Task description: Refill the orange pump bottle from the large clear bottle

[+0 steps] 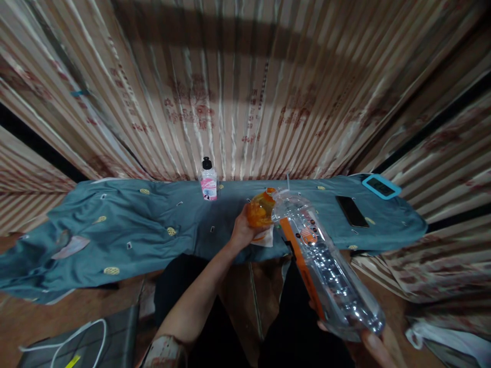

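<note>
**A:** ok qs, what's each hand up to rn?

**B:** L hand [243,228] is wrapped round an amber vessel [260,210], fingers curled on its near L side. R hand [375,348] is clasped round the base end of a big clear bottle [330,271], thumb on one side, fingertips poking out on the other.

**A:** so where's the bottle exactly?

**B:** slanted across the front, R of centre, base toward the wearer, neck end right by the amber vessel's mouth. Tbh can't tell if they're touching. Orange label w/ some print runs along it. Can't tell if there's any liquid in it either.

**A:** k, and the vessel?

**B:** in the L hand, over the near edge of the teal cloth [153,222], w/ a bit of white tissue [267,239] showing just below it.

**A:** other stuff abt?

**B:** yep. Small bottle [209,185] w/ black cap + pink label, upright toward the back, L of the vessel. Dark phone [352,211] lying flat on the R, and a blue-framed gadget [381,187] just past it, nr the far R corner. Pale crumpled scrap [71,246] way over on the L. Striped curtain [230,107] hangs behind it all.
</note>
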